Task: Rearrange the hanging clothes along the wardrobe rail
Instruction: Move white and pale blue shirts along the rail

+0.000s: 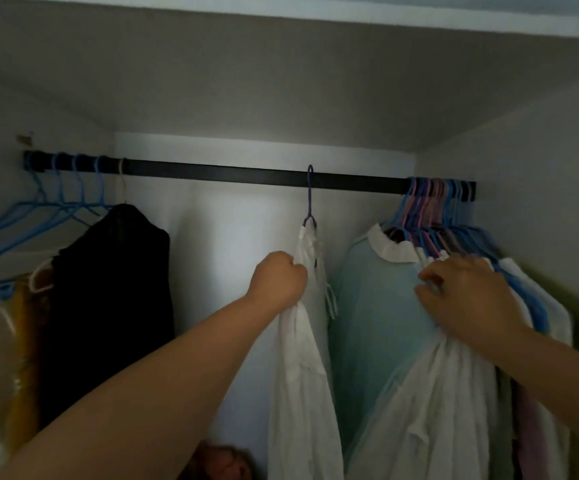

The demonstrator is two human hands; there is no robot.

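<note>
Dim grey wardrobe walls close in around a dark rail [232, 172] that runs from left to right under a pale ceiling panel. Near the middle of the rail a white garment [303, 358] hangs alone from a purple hanger [310, 199]. The left hand [278, 279] is closed in a fist on the garment's upper edge, just below the hanger, fingers curled tight into the cloth. Just beside it to the right hangs a light blue garment [373, 313] with a white collar, first of a crowded bunch of clothes on blue and pink hangers [433, 209] pressed against the rail's right end. The right hand [468, 299] rests on the shoulders of this bunch, its fingers [428, 277] bent and pinching white fabric between the blue garment and the ones behind. At the rail's left end hang a black garment [115, 289], several bare blue hangers [39, 209] and a yellowish piece, well apart from the middle garment.
</note>
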